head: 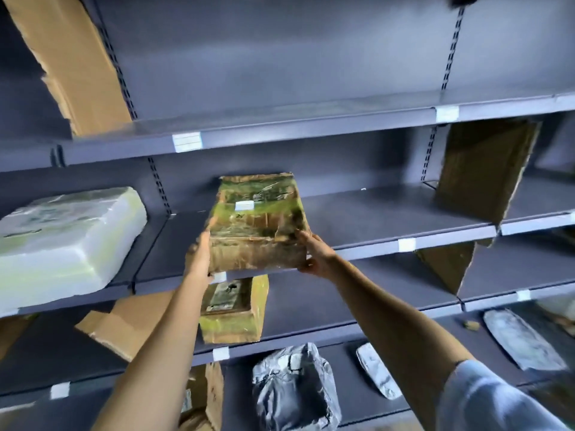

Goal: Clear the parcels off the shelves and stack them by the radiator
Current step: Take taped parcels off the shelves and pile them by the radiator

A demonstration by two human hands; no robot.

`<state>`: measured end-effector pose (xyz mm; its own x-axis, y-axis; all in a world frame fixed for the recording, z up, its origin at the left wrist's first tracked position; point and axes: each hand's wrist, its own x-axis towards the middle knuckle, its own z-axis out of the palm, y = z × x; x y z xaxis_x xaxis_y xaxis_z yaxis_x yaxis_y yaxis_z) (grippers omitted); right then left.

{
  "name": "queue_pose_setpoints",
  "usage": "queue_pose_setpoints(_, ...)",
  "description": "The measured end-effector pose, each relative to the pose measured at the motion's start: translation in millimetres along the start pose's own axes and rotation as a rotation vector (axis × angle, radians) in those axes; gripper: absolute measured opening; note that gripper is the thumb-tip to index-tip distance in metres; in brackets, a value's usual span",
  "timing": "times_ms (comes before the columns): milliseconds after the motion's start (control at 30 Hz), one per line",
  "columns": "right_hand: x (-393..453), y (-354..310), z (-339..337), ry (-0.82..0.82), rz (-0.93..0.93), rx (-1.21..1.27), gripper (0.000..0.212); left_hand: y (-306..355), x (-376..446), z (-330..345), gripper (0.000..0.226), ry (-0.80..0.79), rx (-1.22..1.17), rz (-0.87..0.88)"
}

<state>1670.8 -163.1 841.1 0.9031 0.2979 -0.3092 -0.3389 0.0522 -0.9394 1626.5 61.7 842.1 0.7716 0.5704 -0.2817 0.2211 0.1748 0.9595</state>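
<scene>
Hands clamped a taped cardboard parcel (259, 222) at the shelf (389, 219) edge.
Left hand (199, 259) and right hand (315, 255) gripped opposite sides; its small white label (244, 205) was unreadable.

Parts that are hiding or running out of the frame

The left hand (199, 259) is covering the near left corner of the taped parcel (258, 222), whose label print is blurring; the white wrapped parcel (62, 241) is running off the left edge, and the left forearm is hiding part of the lower box (233, 309).
</scene>
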Motion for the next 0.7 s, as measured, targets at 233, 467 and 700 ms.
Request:
queue_pose_setpoints(233,-34.4,40.0,-37.9,0.031,0.121,0.012,0.021,-37.0,-11.0,-5.5,0.027,-0.197,-0.224,-0.072)
queue_pose_setpoints(467,-103.4,76.0,-138.8,0.083,0.187,0.09,0.014,-92.0,-67.2,36.7,0.029,-0.53,-0.174,-0.193)
queue_pose_setpoints(700,-236.2,130.9,-293.1,0.316,0.244,0.176,0.012,-161.9,-209.7,134.2,0.076,-0.944,0.1,-0.219)
